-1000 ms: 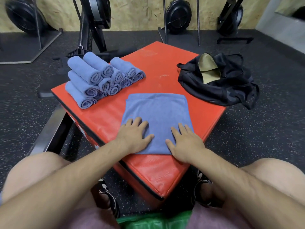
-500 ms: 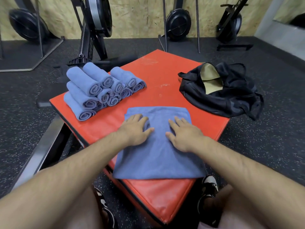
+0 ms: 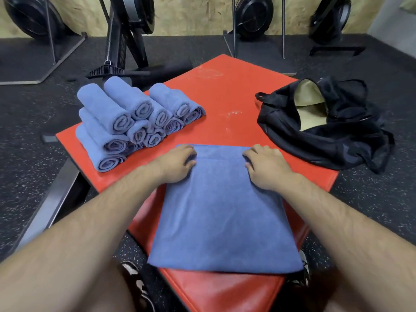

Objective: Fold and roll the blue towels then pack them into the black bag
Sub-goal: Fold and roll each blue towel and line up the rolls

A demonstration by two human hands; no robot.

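The flat blue cloth towel [image 3: 222,217] is lying over the near corner of the red padded box [image 3: 225,97], long axis running near-to-far. The left hand [image 3: 177,163] and right hand [image 3: 265,165], fingers curled, are gripping its far corners.

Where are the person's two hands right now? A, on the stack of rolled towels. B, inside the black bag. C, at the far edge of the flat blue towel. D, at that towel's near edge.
C: the left hand and right hand sit at the far edge of the flat blue towel, fingers curled on it, clear of the rolled towels and the black bag.
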